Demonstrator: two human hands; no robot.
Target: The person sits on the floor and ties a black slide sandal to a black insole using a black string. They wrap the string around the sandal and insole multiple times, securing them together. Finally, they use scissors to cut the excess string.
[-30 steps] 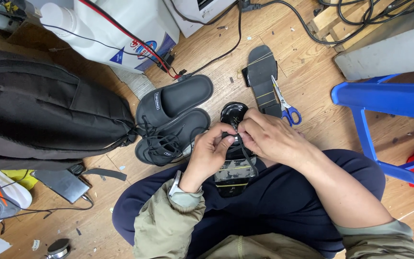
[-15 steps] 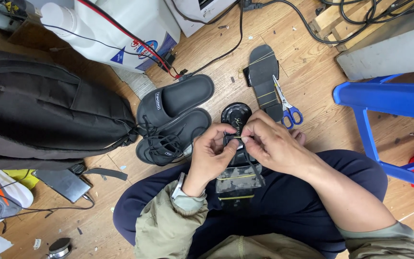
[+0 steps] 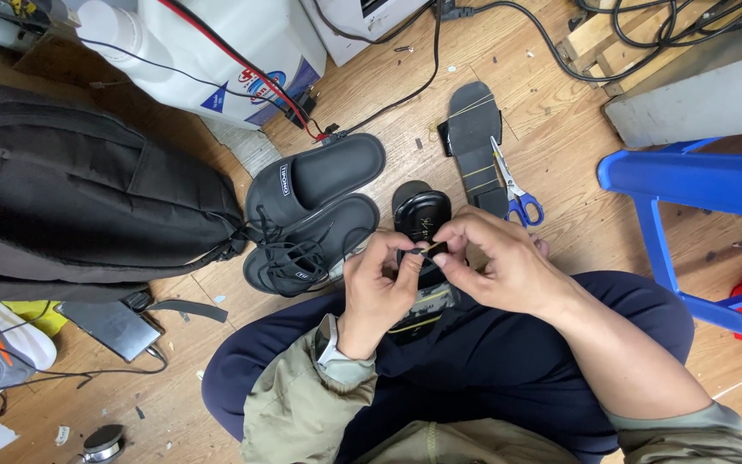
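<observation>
Fingertips of the left hand [image 3: 380, 288] and right hand [image 3: 495, 258] are pinched on a small black strip [image 3: 435, 249] above the shoe [image 3: 422, 219]; tension should be kept even.

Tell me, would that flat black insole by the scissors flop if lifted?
The insole looks thin and flat, so it probably bends easily and weighs little. Lying flat on the wooden floor, it should slide, not roll.

Looks like a small shoe-repair workshop, floor-level: loose black insole [image 3: 474, 142] w/ scissors [image 3: 515, 193] beside it, slide sandal [image 3: 315, 180], laced shoe [image 3: 302, 249], cables [image 3: 646, 34] across worn wood floor [image 3: 560, 103], blue plastic stool [image 3: 689, 198].
</observation>
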